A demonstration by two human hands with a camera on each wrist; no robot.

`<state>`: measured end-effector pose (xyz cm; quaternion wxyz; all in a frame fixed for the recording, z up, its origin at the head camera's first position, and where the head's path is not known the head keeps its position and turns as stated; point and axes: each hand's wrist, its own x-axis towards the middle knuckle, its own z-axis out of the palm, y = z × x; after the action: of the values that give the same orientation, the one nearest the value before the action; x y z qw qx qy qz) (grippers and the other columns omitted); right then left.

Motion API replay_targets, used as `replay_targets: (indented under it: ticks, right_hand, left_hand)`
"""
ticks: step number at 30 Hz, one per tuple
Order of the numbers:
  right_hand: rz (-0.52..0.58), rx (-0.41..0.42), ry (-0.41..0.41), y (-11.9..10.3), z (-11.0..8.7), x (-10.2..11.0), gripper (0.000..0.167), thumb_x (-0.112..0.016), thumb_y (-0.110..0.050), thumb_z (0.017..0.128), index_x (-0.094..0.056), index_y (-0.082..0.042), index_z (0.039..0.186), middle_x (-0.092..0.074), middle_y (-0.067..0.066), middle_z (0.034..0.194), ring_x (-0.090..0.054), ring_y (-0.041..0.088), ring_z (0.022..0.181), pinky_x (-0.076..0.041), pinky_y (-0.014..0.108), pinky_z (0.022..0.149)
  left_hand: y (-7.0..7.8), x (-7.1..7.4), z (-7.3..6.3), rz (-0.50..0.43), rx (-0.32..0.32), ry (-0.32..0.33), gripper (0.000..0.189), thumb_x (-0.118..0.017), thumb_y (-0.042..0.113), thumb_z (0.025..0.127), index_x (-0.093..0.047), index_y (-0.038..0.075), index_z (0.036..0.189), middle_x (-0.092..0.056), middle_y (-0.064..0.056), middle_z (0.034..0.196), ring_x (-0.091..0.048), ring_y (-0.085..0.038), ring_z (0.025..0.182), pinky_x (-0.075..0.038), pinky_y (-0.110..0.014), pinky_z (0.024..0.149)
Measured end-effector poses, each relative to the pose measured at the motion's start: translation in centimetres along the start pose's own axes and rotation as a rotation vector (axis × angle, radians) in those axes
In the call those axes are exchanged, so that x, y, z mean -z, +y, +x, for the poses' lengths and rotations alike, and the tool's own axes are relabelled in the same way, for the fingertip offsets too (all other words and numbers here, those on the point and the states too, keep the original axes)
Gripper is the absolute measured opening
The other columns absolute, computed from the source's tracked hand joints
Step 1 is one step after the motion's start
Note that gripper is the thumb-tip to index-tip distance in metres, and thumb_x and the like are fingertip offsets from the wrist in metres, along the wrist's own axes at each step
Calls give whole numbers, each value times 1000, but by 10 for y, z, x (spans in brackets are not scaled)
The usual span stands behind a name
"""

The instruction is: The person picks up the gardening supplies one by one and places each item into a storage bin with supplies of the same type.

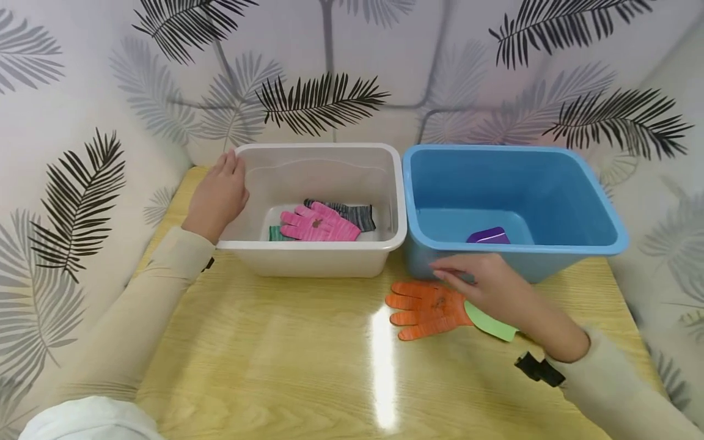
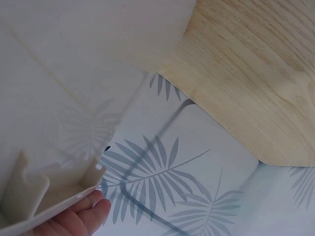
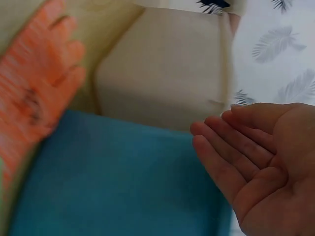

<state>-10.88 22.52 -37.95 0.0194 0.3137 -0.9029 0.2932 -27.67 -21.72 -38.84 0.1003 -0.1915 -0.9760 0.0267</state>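
My left hand point(image 1: 220, 194) grips the left rim of a white plastic bin point(image 1: 308, 260). In the left wrist view, fingertips point(image 2: 93, 211) show at the rim's ribbed underside. Inside lie a pink knit glove point(image 1: 324, 225), a dark grey striped knit piece point(image 1: 360, 215) and a bit of green fabric point(image 1: 280, 234). My right hand point(image 1: 495, 286), holding nothing, hovers before the blue bin point(image 1: 440, 260), its fingers gently bent in the right wrist view. Close below are an orange knit glove point(image 1: 426, 308), fingers pointing left, and a light green flat piece point(image 1: 492, 322), partly covered by the hand.
Within the blue bin rests a purple flat piece point(image 1: 489, 236), partly cut off by the front rim. The two bins stand side by side at the back of the wooden table point(image 1: 264, 360). Behind and beside it hangs leaf-patterned cloth point(image 1: 330, 55).
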Motion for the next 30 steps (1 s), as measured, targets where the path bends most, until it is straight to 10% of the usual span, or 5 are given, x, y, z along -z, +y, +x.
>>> replay_targets:
  ticks: [11,30]
  right_hand:
    - [-17,-171,-155,35,-41,-55,26,-66,-9,85,-68,-3,110,-69,7,102,-66,23,87,-54,37,71]
    - [-280,-39,-43,48,-78,-100,29,-72,1,75,-66,-1,103,-65,13,108,-61,29,101,-52,39,80]
  left_hand:
    - [-1,-1,-4,6,-14,44,51,-50,10,90,-36,-18,130,-35,-35,136,-33,-44,127,-25,-46,108]
    - [0,-2,-3,2,1,42,52,-51,9,89,-36,-18,130,-35,-35,136,-33,-43,128,-26,-46,107]
